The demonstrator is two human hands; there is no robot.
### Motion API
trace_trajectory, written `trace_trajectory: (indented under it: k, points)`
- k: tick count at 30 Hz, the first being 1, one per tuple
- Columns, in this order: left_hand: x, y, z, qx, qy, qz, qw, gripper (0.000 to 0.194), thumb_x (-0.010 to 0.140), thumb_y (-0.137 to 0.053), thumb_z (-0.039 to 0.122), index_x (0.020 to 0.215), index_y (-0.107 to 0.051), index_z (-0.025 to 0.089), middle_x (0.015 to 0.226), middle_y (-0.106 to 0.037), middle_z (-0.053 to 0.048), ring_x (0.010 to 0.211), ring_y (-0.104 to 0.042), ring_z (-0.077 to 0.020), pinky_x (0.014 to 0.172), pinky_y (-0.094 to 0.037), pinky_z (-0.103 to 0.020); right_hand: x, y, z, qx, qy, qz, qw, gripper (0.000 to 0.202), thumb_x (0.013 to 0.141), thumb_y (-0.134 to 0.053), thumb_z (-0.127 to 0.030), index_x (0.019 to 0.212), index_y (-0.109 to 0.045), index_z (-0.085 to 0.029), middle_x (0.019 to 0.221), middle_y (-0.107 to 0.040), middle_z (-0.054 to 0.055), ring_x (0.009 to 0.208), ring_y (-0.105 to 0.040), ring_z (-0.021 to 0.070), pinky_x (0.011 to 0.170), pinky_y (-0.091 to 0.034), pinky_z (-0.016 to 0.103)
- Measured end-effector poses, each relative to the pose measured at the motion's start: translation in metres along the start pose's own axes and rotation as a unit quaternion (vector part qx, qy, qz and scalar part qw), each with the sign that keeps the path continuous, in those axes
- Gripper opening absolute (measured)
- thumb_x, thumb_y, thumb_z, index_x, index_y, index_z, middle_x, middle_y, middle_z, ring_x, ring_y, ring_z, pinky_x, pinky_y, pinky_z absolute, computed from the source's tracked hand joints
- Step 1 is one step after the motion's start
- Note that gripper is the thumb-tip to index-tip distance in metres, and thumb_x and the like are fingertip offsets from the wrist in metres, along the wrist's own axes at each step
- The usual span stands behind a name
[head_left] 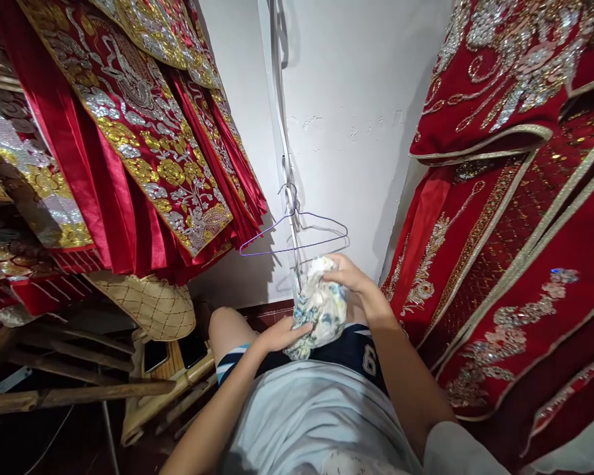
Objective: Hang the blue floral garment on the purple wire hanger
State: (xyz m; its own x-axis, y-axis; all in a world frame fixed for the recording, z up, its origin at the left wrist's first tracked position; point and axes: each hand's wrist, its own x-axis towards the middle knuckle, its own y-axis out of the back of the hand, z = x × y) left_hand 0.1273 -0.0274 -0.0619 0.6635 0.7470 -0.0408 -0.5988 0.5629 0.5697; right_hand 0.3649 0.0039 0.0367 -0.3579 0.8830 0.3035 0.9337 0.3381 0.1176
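Observation:
Bunched up over my lap is a white cloth (pixel 321 307) with a blue, green and yellow floral print; its kind of garment cannot be made out. My left hand (pixel 283 334) grips its lower left part, thumb lying over the top. My right hand (pixel 347 274) is closed on its upper right edge, with some fingertips hidden by the folds. Just beyond the cloth, a purple wire hanger (pixel 294 231) hangs on a pale vertical strip (pixel 280 119) at the wall, with no clothing on it.
Red embroidered garments (pixel 143 132) hang at the left, and more red beaded garments (pixel 499 231) hang close on the right. A bamboo chair (pixel 103 394) stands at lower left, with phone-like dark objects (pixel 193 346) on it. Ahead is a white wall (pixel 351 86).

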Motion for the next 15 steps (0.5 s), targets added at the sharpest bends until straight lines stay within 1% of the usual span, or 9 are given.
trace_trajectory:
  k: [1, 2, 4, 5, 6, 7, 10, 12, 15]
  points:
    - [-0.008, 0.006, -0.008, 0.055, 0.028, -0.010, 0.998, 0.058, 0.087, -0.051, 0.068, 0.109, -0.072, 0.018, 0.108, -0.074, -0.008, 0.103, -0.066, -0.0289, 0.094, -0.048, -0.036, 0.010, 0.008, -0.002, -0.041, 0.040, 0.057, 0.997, 0.019, 0.062, -0.069, -0.024, 0.078, -0.066, -0.015, 0.078, -0.068, 0.002, 0.074, -0.062, 0.0194, 0.069, -0.048, 0.029]
    - [-0.016, 0.016, -0.015, 0.110, 0.058, 0.004, 0.992, 0.057, 0.086, -0.051, 0.068, 0.103, -0.073, 0.017, 0.100, -0.075, -0.008, 0.095, -0.067, -0.0290, 0.087, -0.049, -0.035, 0.021, 0.014, -0.002, -0.078, 0.075, 0.111, 0.988, 0.022, 0.064, -0.068, -0.025, 0.083, -0.066, -0.016, 0.084, -0.069, 0.003, 0.080, -0.063, 0.0208, 0.073, -0.048, 0.030]
    - [-0.027, 0.045, -0.024, 0.213, 0.104, 0.073, 0.969, 0.057, 0.088, -0.046, 0.067, 0.093, -0.074, 0.018, 0.090, -0.075, -0.009, 0.084, -0.068, -0.0290, 0.078, -0.048, -0.034, 0.043, 0.021, 0.005, -0.136, 0.101, 0.184, 0.968, 0.030, 0.069, -0.064, -0.028, 0.097, -0.066, -0.017, 0.099, -0.070, 0.005, 0.093, -0.062, 0.0225, 0.083, -0.047, 0.031]
    - [-0.031, 0.063, -0.025, 0.258, 0.112, 0.112, 0.953, 0.056, 0.089, -0.043, 0.065, 0.091, -0.074, 0.018, 0.089, -0.075, -0.010, 0.083, -0.068, -0.0293, 0.077, -0.047, -0.034, 0.053, 0.022, 0.011, -0.155, 0.090, 0.197, 0.964, 0.032, 0.073, -0.060, -0.030, 0.102, -0.065, -0.018, 0.104, -0.069, 0.005, 0.097, -0.062, 0.0225, 0.086, -0.046, 0.032]
    - [-0.034, 0.081, -0.024, 0.300, 0.113, 0.129, 0.938, 0.056, 0.090, -0.041, 0.064, 0.090, -0.074, 0.019, 0.089, -0.075, -0.012, 0.083, -0.068, -0.0296, 0.077, -0.046, -0.034, 0.063, 0.022, 0.020, -0.170, 0.068, 0.197, 0.963, 0.031, 0.076, -0.056, -0.033, 0.103, -0.064, -0.019, 0.104, -0.069, 0.006, 0.098, -0.061, 0.0223, 0.087, -0.046, 0.032]
    - [-0.036, 0.099, -0.021, 0.344, 0.118, 0.134, 0.922, 0.058, 0.091, -0.038, 0.064, 0.084, -0.074, 0.019, 0.085, -0.074, -0.013, 0.081, -0.068, -0.0302, 0.076, -0.046, -0.035, 0.070, 0.020, 0.029, -0.182, 0.040, 0.191, 0.964, 0.028, 0.079, -0.053, -0.035, 0.098, -0.064, -0.019, 0.098, -0.069, 0.005, 0.093, -0.061, 0.0221, 0.084, -0.046, 0.032]
    - [-0.039, 0.143, -0.011, 0.448, 0.140, 0.129, 0.873, 0.066, 0.092, -0.032, 0.066, 0.068, -0.071, 0.018, 0.077, -0.072, -0.018, 0.082, -0.068, -0.0331, 0.079, -0.045, -0.039, 0.081, 0.014, 0.053, -0.203, -0.016, 0.171, 0.964, 0.024, 0.078, -0.051, -0.041, 0.070, -0.059, -0.020, 0.067, -0.061, 0.002, 0.070, -0.056, 0.0204, 0.069, -0.044, 0.031]
    - [-0.038, 0.162, -0.008, 0.459, 0.135, 0.128, 0.869, 0.064, 0.090, -0.035, 0.067, 0.078, -0.075, 0.019, 0.091, -0.074, -0.018, 0.095, -0.067, -0.0348, 0.083, -0.046, -0.040, 0.078, 0.015, 0.063, -0.217, -0.031, 0.170, 0.961, 0.027, 0.074, -0.055, -0.044, 0.059, -0.051, -0.021, 0.057, -0.052, -0.001, 0.061, -0.049, 0.0177, 0.062, -0.039, 0.028]
    - [-0.031, 0.178, -0.009, 0.421, 0.101, 0.159, 0.887, 0.059, 0.086, -0.042, 0.066, 0.103, -0.075, 0.020, 0.124, -0.070, -0.015, 0.120, -0.057, -0.0351, 0.092, -0.046, -0.040, 0.067, 0.024, 0.063, -0.233, -0.037, 0.179, 0.955, 0.029, 0.073, -0.055, -0.044, 0.057, -0.046, -0.022, 0.055, -0.046, -0.004, 0.058, -0.043, 0.0148, 0.058, -0.032, 0.027]
